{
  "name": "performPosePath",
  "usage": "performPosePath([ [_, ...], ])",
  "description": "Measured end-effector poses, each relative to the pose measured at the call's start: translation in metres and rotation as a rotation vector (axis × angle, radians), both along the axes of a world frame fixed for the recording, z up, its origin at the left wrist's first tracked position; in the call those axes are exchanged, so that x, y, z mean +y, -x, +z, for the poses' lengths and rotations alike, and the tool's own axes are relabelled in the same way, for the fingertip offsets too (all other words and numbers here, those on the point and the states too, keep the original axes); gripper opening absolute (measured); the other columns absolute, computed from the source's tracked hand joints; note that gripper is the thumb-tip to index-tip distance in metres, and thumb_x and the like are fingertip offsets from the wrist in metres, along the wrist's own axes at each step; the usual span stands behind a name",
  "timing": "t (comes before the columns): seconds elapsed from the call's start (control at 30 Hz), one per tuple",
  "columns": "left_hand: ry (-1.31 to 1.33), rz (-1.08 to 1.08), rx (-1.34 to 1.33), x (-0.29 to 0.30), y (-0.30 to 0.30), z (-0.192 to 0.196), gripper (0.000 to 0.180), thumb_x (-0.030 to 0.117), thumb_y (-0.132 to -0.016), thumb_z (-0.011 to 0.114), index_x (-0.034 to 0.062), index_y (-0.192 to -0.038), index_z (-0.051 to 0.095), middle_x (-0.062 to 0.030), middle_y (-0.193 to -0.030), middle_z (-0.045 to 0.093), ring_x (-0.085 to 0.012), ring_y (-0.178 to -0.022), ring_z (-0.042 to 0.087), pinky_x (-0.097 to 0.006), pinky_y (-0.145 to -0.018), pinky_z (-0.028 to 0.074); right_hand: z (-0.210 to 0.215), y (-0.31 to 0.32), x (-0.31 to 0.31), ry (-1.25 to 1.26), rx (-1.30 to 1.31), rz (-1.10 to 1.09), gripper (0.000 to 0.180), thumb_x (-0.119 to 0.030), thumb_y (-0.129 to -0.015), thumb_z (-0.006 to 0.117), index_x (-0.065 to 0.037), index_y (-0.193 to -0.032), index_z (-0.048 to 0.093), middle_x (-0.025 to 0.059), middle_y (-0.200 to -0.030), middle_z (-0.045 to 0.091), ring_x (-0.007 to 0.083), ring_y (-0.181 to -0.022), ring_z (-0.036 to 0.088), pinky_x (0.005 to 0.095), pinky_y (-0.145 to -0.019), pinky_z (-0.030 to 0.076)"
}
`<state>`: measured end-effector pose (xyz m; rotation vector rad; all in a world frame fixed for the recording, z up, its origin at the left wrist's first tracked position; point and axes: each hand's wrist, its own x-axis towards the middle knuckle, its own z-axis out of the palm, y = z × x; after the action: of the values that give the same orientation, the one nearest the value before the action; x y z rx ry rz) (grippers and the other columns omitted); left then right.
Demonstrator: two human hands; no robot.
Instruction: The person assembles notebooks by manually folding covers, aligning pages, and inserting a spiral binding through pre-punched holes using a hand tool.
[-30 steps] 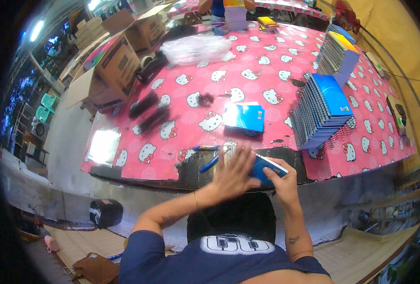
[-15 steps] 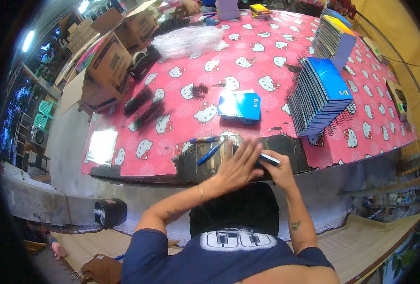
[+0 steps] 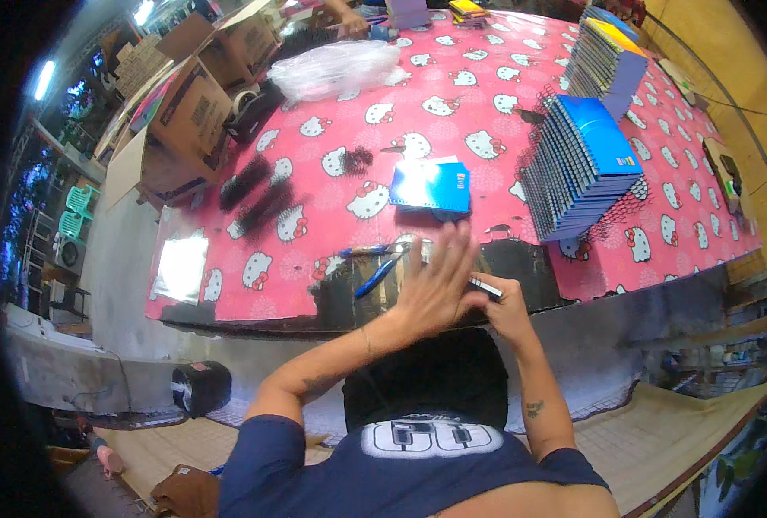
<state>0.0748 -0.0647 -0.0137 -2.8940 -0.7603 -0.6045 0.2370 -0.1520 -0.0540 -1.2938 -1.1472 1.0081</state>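
Both hands meet low-centre: left hand (image 3: 435, 289) spread flat, right hand (image 3: 503, 312) pinching a thin booklet (image 3: 485, 287); pressing evenly seems wise.

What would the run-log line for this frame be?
left hand: open, flat over dark mat | right hand: holds a thin flat item, kind unclear | blue pen beside | blue notebook beyond

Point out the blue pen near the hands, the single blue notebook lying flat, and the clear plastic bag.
blue pen (image 3: 377, 276), head view, middle of its barrel.
single blue notebook (image 3: 431, 186), head view, centre of its cover.
clear plastic bag (image 3: 336, 69), head view, middle of the crumpled plastic.
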Motion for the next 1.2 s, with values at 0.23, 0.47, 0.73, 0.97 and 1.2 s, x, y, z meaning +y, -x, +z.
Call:
performPosePath([
  [0.23, -0.056, -0.067, 0.020, -0.003, -0.011, 0.008, 0.090, 0.063, -0.095, 0.045, -0.0020, -0.155, 0.029, -0.0215, -0.163, 0.025, -0.0359, -0.155, 0.013, -0.062, -0.120, 0.000, -0.012, -0.003, 0.003, -0.037, -0.083, 0.003, 0.034, -0.001, -0.082, 0.068, 0.002, -0.116, 0.070, 0.0137, -0.093, 0.076, 0.0095, -0.086, 0.065, 0.0310, -0.077, 0.054],
  [0.47, 0.111, -0.137, 0.019, -0.026, 0.004, -0.010, 0.089, 0.062, -0.095, 0.046, -0.0021, -0.155, 0.030, -0.0205, -0.165, 0.022, -0.0331, -0.155, 0.013, -0.058, -0.121, -0.001, -0.011, 0.002, 0.005, -0.045, -0.068, -0.054, 0.030, -0.003, -0.083, 0.067, 0.002, -0.112, 0.071, 0.0108, -0.086, 0.075, 0.0094, -0.077, 0.063, 0.0332, -0.070, 0.053],
  [0.73, 0.480, -0.078, -0.550, -0.032, 0.011, 0.028, 0.075, 0.029, -0.088, 0.073, -0.0033, -0.146, 0.037, -0.0295, -0.146, 0.039, -0.0445, -0.140, 0.036, -0.054, -0.116, 0.026, 0.047, 0.030, -0.009, -0.031, 0.051, -0.278, 0.058, -0.016, -0.083, 0.082, -0.004, -0.135, 0.060, 0.0139, -0.111, 0.067, 0.0159, -0.101, 0.062, 0.0307, -0.084, 0.052],
  [0.97, 1.257, -0.357, -0.572, -0.023, 0.018, 0.057, 0.074, 0.026, -0.087, 0.075, -0.0019, -0.145, 0.039, -0.0252, -0.141, 0.049, -0.0327, -0.132, 0.051, -0.043, -0.111, 0.037, 0.118, 0.021, -0.040, -0.081, -0.292, 0.023, 0.101, -0.022, -0.071, 0.091, -0.010, -0.155, 0.036, 0.0176, -0.140, 0.032, 0.0298, -0.125, 0.051, 0.0396, -0.097, 0.051],
  [1.2, 1.200, -0.302, -0.604, 0.003, 0.008, 0.020, 0.041, 0.004, -0.090, 0.044, -0.0029, -0.129, 0.054, -0.0211, -0.111, 0.064, -0.0223, -0.105, 0.062, -0.036, -0.093, 0.047, 0.115, 0.008, -0.014, -0.244, -1.153, -0.146, 0.046, -0.009, -0.088, 0.070, -0.009, -0.133, 0.062, 0.0159, -0.122, 0.049, 0.0313, -0.106, 0.057, 0.0386, -0.083, 0.050],
])
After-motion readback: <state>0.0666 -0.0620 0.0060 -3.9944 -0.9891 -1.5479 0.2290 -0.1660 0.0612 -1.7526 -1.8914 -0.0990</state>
